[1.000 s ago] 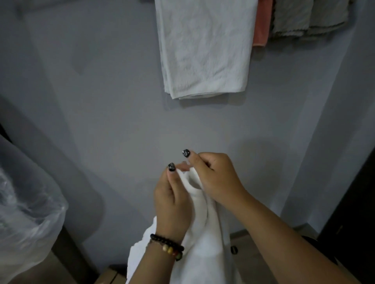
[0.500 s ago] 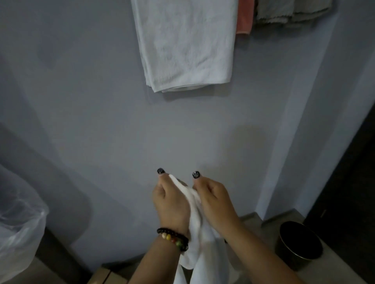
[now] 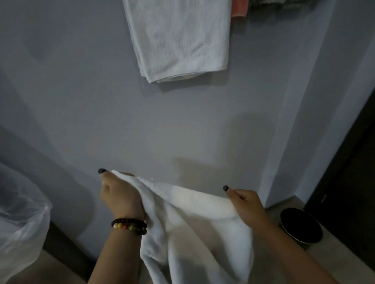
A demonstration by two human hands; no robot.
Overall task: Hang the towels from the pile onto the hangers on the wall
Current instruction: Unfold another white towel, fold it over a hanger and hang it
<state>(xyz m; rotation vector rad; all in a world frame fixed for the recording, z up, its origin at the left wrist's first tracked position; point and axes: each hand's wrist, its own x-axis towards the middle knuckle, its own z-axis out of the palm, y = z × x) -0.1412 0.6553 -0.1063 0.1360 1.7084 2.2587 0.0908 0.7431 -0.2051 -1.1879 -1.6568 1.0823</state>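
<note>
Two hands: left hand, right hand, grip white towel; maybe bin nearby

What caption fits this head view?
Both hands, left hand and right hand, hold a white towel spread below towels hung on the wall.

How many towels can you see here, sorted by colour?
White: 2, the white towel held between both hands and the folded white towel hanging on the wall
Coral pink: 1, the coral pink towel's edge
Grey: 1, the grey towel's hem
Total: 4
</note>
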